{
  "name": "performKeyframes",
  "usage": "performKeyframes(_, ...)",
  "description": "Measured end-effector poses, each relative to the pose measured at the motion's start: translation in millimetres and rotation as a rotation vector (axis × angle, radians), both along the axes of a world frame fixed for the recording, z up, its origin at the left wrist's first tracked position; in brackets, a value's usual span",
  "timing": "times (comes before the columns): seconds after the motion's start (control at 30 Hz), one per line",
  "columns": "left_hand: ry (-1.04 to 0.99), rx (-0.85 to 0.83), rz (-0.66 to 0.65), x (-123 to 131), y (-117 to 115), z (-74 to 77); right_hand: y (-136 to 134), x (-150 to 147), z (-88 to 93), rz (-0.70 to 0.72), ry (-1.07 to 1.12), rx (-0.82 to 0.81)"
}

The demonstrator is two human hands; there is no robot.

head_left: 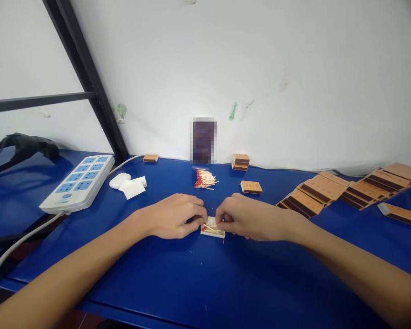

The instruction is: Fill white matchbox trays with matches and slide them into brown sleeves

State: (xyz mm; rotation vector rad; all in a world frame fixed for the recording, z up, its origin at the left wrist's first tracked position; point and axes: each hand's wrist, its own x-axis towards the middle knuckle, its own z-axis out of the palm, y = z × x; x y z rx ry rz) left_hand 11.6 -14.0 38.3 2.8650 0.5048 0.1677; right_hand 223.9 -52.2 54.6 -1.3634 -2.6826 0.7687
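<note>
A small white matchbox tray (213, 234) lies on the blue table (205, 278) with several red-tipped matches (211, 228) inside, some lying crosswise. My left hand (178, 215) is at the tray's left end, thumb and forefinger closed at its edge. At the right end, my right hand (243, 215) has its fingers pinched together over the match ends; what lies between the fingertips is too small to tell. Beyond the hands is a loose pile of red-tipped matches (205, 178). An orange-topped matchbox (251, 187) rests behind my right hand.
Stacked matchboxes (240, 161) and a single box (151, 158) stand by the wall. Many flattened-looking boxes (324, 188) spread at right. A power strip (80, 183), white case (119, 180) and white papers (133, 188) lie left. A black frame (89, 77) rises at left.
</note>
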Motion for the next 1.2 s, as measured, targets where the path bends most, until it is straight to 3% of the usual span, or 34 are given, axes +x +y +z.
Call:
performKeyframes(0.4, -0.030, -0.119, 0.055, 1.3, 2.7, -2.3, -1.2, -0.2, -0.7, 0.084, 0.005, 0.077)
performKeyframes(1.0, -0.013, 0.111, -0.013, 2.3, -3.9, -1.3, -0.1, -2.8, -6.5, 0.058, -0.012, 0.137)
performKeyframes(1.2, -0.012, 0.161, 0.001, 1.5, -1.8, -6.1, 4.0, -0.4, -1.1, 0.031, -0.005, 0.162)
